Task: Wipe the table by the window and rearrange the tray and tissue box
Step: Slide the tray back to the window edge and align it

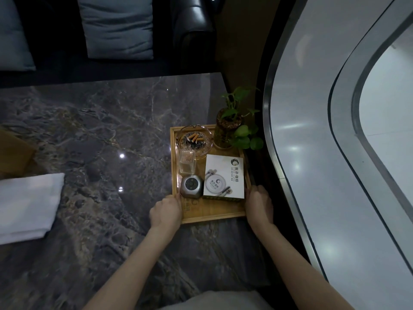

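Currently: rigid rectangular wooden tray (214,217), loaded | left hand (165,211), right hand (259,203) clamp opposite side rails | between them glass ashtray (194,139), white tissue box (224,175) | fragile; keep level.

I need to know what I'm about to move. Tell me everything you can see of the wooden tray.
The wooden tray is a light, bamboo-like rectangle with a low raised rim, lying flat on the marble table at its window-side edge. It carries an ashtray with butts, a potted plant, a small glass holder, a grey metal object and a tissue box. The left hand and right hand grip its sides.
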The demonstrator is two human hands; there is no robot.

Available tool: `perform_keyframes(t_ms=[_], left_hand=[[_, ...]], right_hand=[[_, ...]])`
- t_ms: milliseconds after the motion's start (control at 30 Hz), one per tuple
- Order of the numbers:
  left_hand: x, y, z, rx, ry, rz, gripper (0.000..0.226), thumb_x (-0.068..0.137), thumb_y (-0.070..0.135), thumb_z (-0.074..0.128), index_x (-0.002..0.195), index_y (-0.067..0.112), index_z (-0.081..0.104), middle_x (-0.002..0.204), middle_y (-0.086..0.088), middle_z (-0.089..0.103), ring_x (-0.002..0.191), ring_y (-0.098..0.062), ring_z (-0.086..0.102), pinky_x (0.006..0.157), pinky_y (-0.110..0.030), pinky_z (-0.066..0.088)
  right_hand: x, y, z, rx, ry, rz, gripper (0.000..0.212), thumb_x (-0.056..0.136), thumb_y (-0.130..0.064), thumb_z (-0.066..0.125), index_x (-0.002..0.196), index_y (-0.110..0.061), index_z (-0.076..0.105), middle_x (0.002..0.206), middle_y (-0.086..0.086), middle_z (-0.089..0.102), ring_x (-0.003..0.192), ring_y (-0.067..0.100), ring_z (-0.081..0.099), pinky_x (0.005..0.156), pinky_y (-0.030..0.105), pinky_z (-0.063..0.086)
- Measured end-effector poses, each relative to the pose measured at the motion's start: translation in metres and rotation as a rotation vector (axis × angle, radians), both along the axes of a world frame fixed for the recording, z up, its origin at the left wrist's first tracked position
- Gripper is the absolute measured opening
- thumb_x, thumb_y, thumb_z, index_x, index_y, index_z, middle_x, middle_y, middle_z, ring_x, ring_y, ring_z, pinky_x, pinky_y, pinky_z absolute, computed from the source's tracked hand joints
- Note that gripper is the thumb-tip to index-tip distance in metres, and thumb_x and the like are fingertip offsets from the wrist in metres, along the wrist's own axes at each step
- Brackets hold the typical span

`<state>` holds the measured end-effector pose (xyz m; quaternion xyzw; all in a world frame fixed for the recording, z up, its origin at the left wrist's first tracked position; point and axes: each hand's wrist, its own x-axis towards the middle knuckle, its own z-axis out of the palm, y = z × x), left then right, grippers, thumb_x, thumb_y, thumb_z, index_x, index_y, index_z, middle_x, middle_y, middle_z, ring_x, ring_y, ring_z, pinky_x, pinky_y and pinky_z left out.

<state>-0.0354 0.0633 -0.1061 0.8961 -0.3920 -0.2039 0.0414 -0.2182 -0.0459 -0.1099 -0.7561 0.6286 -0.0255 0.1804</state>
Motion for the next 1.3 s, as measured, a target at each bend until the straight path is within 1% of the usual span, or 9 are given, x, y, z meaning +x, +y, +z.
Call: perform_keyframes(t_ms=[100,267,333,400,500,600,700,1067,1300], left_hand=[[0.003,-0.002,0.003,0.054,-0.003,-0.042,0.048,0.099,0.035,0.022,0.104,0.002,0.057,0.109,-0.018,0.066,0.103,-0.036,0.061,0.082,-0.041,0.047],[-0.015,0.022,0.001,-0.052,-0.034,-0.025,0.023,0.097,0.027,0.033,0.103,0.008,0.044,0.097,-0.014,0.064,0.087,-0.034,0.065,0.068,-0.042,0.048],[-0.025,0.042,-0.007,-0.187,-0.061,-0.049,0.02,0.093,0.02,0.041,0.105,0.006,0.049,0.092,-0.016,0.063,0.08,-0.034,0.064,0.061,-0.042,0.05],[-0.024,0.054,-0.02,-0.281,-0.137,-0.066,0.032,0.091,0.021,0.042,0.116,0.003,0.051,0.106,-0.019,0.063,0.093,-0.035,0.062,0.07,-0.045,0.053],[-0.023,0.063,-0.027,-0.289,-0.077,-0.129,0.053,0.094,0.034,0.028,0.137,0.004,0.035,0.14,-0.017,0.046,0.128,-0.03,0.044,0.101,-0.047,0.04],[-0.031,0.068,-0.029,-0.252,-0.016,-0.195,0.072,0.089,0.056,-0.002,0.145,0.011,0.001,0.154,-0.005,0.011,0.143,-0.017,0.012,0.115,-0.04,0.013],[-0.038,0.065,-0.032,-0.247,0.071,-0.148,0.078,0.079,0.064,-0.015,0.14,0.016,-0.015,0.151,0.002,-0.009,0.143,-0.012,-0.003,0.117,-0.035,-0.001],[-0.039,0.058,-0.036,-0.198,0.082,-0.085,0.082,0.075,0.065,-0.02,0.139,0.015,-0.018,0.15,0.002,-0.015,0.14,-0.009,-0.012,0.116,-0.035,-0.009],[-0.033,0.037,-0.034,-0.197,0.091,-0.074,0.083,0.071,0.066,-0.024,0.139,0.017,-0.022,0.15,0.003,-0.02,0.14,-0.009,-0.015,0.115,-0.035,-0.012]], right_hand=[[-0.001,0.003,-0.004,0.008,-0.013,-0.007,0.022,0.092,0.0,0.041,0.11,0.007,0.052,0.108,0.024,0.054,0.101,0.038,0.053,0.073,0.038,0.044],[-0.02,0.026,-0.011,0.01,-0.232,0.058,0.056,0.086,0.009,0.041,0.139,-0.01,0.035,0.127,0.015,0.051,0.117,0.029,0.046,0.096,0.043,0.045],[-0.025,0.042,-0.016,0.013,-0.289,0.08,0.051,0.093,-0.002,0.038,0.142,-0.011,0.031,0.144,0.012,0.041,0.131,0.027,0.037,0.11,0.042,0.034],[-0.028,0.057,-0.019,0.005,-0.191,0.119,0.05,0.098,-0.022,0.028,0.146,-0.009,0.017,0.156,0.009,0.017,0.143,0.023,0.017,0.118,0.037,0.013],[-0.033,0.075,-0.024,-0.049,-0.076,0.203,0.063,0.091,-0.041,0.012,0.147,-0.013,0.004,0.152,-0.003,-0.004,0.142,0.011,-0.004,0.117,0.033,-0.004],[-0.036,0.087,-0.032,-0.081,-0.018,0.213,0.064,0.091,-0.039,0.022,0.147,-0.011,0.007,0.155,0.005,0.01,0.141,0.012,0.001,0.114,0.033,-0.004],[-0.035,0.09,-0.035,-0.089,0.028,0.192,0.065,0.091,-0.04,0.027,0.145,-0.006,0.015,0.152,0.013,0.024,0.138,0.018,0.009,0.113,0.032,-0.006],[-0.03,0.087,-0.037,-0.052,0.055,0.169,0.068,0.094,-0.048,0.018,0.145,-0.006,0.009,0.151,0.009,0.012,0.139,0.017,0.006,0.112,0.026,-0.011],[-0.021,0.067,-0.037,-0.036,-0.015,0.187,0.079,0.08,-0.064,-0.013,0.141,-0.014,-0.016,0.151,0.002,-0.018,0.14,0.011,-0.018,0.113,0.029,-0.015]])
